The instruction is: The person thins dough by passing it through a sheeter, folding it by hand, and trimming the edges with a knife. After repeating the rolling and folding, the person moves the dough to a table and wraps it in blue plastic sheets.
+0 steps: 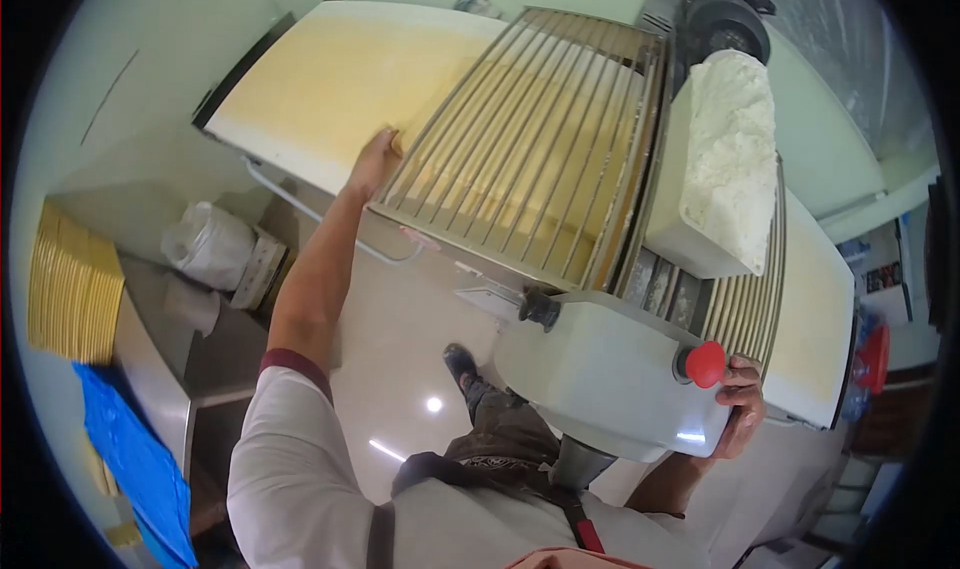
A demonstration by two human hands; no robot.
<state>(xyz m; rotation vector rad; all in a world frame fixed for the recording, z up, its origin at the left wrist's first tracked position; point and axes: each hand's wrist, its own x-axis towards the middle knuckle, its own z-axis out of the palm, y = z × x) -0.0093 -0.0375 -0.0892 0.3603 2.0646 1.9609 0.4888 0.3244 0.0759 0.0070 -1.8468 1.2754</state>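
Note:
My left hand (376,161) is at the left edge of the metal guard grille (520,139), with its fingers curled at something yellowish on the pale belt (350,79); what it grips is too small to make out. My right hand (741,409) rests on the right end of the grey machine housing (620,379), fingers bent round its edge, just below the red knob (705,365). A white bin (690,214) heaped with white flour (732,149) stands on top of the machine, right of the grille.
At the left are a stack of yellow trays (75,284), a blue sheet (135,459), a steel table (160,359) and a white bag (208,246). The right belt (812,309) extends beyond the housing. A red object (873,357) is at far right.

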